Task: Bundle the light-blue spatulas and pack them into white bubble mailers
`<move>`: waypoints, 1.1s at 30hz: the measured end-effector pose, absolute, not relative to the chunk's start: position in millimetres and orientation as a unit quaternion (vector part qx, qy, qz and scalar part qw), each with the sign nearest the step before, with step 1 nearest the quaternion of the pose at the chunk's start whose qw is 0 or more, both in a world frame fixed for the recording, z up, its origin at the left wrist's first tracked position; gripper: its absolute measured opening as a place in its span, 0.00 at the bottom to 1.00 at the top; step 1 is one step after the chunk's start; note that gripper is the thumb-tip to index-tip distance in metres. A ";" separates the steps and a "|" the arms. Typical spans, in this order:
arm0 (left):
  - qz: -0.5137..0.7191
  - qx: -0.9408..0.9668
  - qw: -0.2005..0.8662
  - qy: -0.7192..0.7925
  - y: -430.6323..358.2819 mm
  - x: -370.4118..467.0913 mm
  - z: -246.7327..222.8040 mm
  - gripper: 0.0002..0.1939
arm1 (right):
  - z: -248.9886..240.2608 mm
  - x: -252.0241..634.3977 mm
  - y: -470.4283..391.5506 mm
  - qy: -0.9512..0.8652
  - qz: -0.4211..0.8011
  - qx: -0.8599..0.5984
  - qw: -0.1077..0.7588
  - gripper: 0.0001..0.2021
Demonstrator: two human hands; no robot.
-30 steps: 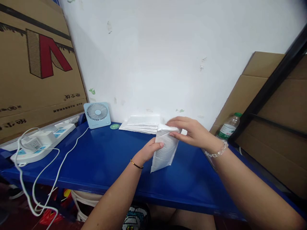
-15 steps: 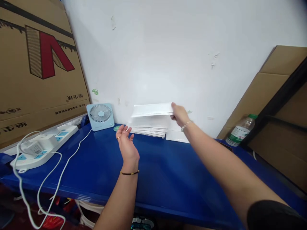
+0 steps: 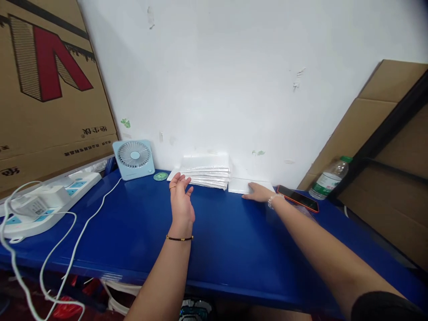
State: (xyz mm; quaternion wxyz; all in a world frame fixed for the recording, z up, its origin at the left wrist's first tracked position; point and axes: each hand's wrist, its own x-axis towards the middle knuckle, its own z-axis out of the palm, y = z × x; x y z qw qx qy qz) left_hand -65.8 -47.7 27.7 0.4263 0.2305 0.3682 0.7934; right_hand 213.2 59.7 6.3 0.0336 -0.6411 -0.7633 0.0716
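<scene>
A stack of flat white packets with shiny, clear-film edges lies against the wall at the back of the blue table. My left hand is raised palm-up at the front left of this stack, fingers loosely curled and apart, holding nothing. To the right of the stack lies a flat white piece, low on the table. On top of it rests my right hand, with thumb and fingers spread at its front edge. Some fingertips of that hand are hard to make out.
A light blue fan and a round green coaster stand left of the stack. Further left are a power strip with white cables and a large carton. At the right lie a phone and a water bottle.
My right hand has let go of the white packet above the stack and moved right and down onto the flat white piece. My left hand stays nearly still. The view has shifted slightly.
</scene>
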 end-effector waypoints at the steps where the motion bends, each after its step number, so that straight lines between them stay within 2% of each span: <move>1: 0.791 0.234 0.427 0.370 -46.9 -65.3 26.2 0.20 | 1.0 218.8 48.4 -0.772 0.048 -0.634 0.013 0.32; 5: 0.780 0.234 0.438 0.381 -46.5 -62.8 20.1 0.21 | -8.9 228.6 1.1 -0.803 -0.064 -0.592 -0.017 0.18; 8: 0.768 0.225 0.452 0.395 -52.8 -55.2 15.6 0.22 | -6.7 228.2 -27.2 -0.821 -0.110 -0.561 -0.015 0.15; 10: 0.757 0.219 0.462 0.407 -60.3 -44.9 11.3 0.27 | -2.9 223.7 -40.7 -0.816 -0.115 -0.566 0.020 0.15; 13: 0.717 0.214 0.508 0.426 -74.2 -21.8 3.6 0.39 | 3.3 206.2 -57.1 -0.801 -0.091 -0.575 0.140 0.15; 15: 0.687 0.224 0.543 0.428 -82.6 -4.9 -1.2 0.45 | 6.1 189.3 -68.1 -0.820 -0.043 -0.527 0.218 0.15; 19: 0.692 0.246 0.545 0.405 -90.3 15.1 -6.2 0.42 | 7.1 169.4 -85.1 -0.882 0.100 -0.370 0.274 0.15; 21: 0.718 0.243 0.523 0.390 -89.2 15.7 -4.9 0.38 | 4.9 176.3 -85.2 -0.880 0.172 -0.333 0.293 0.22; 23: 0.746 0.253 0.501 0.358 -85.5 13.2 0.1 0.35 | 0.7 192.7 -78.5 -0.862 0.232 -0.333 0.304 0.37; 25: 0.769 0.284 0.479 0.314 -80.3 10.8 9.0 0.34 | -4.8 211.6 -68.3 -0.847 0.274 -0.356 0.286 0.47; 29: 0.779 0.354 0.444 0.266 -70.7 12.1 34.2 0.39 | -14.2 231.2 -55.3 -0.836 0.310 -0.388 0.235 0.54; 33: 0.768 0.402 0.433 0.248 -66.7 20.1 55.1 0.41 | -19.9 220.5 -57.8 -0.826 0.333 -0.390 0.235 0.58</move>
